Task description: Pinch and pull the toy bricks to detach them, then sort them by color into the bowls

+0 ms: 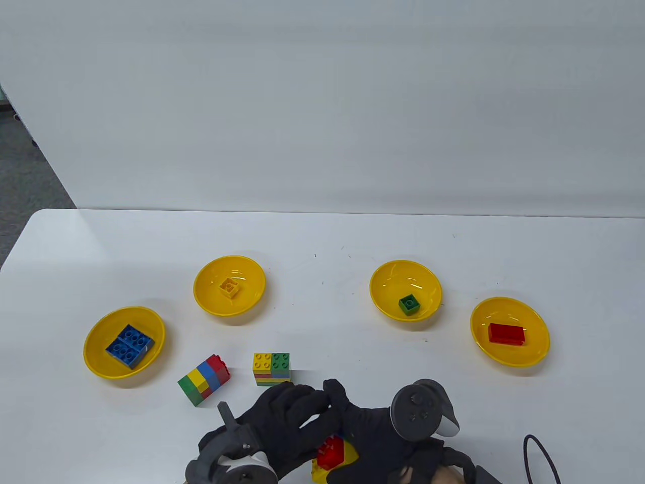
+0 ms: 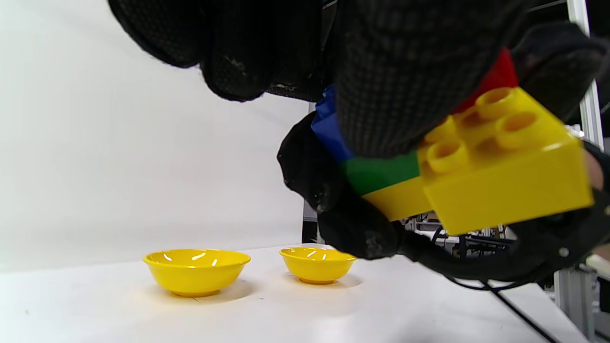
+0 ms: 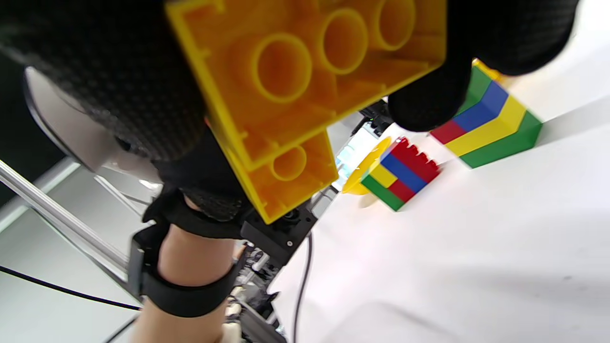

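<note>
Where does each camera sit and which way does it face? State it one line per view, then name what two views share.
Table view: above the table, looking down at four bowls, both gloved hands at the bottom edge.
Left wrist view: low, facing two bowls; left hand grips the brick cluster.
Right wrist view: tilted, under the cluster's yellow underside; right hand, a bare wrist.
Shared: the right wrist and table views both show the two brick stacks on the table.
</note>
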`<action>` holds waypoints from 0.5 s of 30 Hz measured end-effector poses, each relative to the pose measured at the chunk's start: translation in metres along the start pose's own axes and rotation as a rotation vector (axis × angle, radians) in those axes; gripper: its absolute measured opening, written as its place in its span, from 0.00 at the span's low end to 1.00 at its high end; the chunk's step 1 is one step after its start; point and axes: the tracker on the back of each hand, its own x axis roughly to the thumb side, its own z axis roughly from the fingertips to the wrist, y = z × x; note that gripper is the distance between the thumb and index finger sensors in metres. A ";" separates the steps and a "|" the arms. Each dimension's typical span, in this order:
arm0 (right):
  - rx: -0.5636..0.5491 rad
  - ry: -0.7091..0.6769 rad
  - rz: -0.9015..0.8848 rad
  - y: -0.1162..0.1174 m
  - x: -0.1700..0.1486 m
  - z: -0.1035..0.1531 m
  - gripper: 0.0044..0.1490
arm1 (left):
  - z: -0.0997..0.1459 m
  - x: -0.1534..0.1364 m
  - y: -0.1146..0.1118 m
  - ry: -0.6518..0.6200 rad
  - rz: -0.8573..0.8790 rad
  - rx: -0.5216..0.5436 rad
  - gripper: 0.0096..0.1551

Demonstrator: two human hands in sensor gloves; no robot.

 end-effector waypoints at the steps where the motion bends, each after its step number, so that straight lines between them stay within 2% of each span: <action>1: -0.014 0.001 0.021 -0.002 0.001 0.001 0.78 | 0.000 0.000 -0.001 -0.002 -0.003 0.007 0.43; 4: -0.028 0.022 0.043 -0.002 0.001 0.002 0.78 | -0.001 0.000 -0.002 -0.015 0.030 0.009 0.40; 5: -0.031 0.023 0.044 -0.001 0.001 0.003 0.78 | -0.001 0.001 -0.002 -0.022 0.002 0.011 0.40; 7: -0.046 0.027 0.008 0.001 -0.002 0.002 0.75 | 0.002 0.007 -0.003 -0.083 -0.120 0.092 0.39; 9: -0.044 0.030 0.006 0.002 -0.003 0.002 0.74 | 0.003 0.011 -0.004 -0.129 -0.186 0.106 0.40; 13: -0.066 0.015 0.032 -0.001 -0.002 0.001 0.74 | 0.002 0.013 -0.007 -0.126 -0.220 0.096 0.40; 15: -0.082 0.007 -0.041 -0.003 -0.002 0.002 0.75 | 0.001 0.011 -0.009 -0.126 -0.211 0.083 0.45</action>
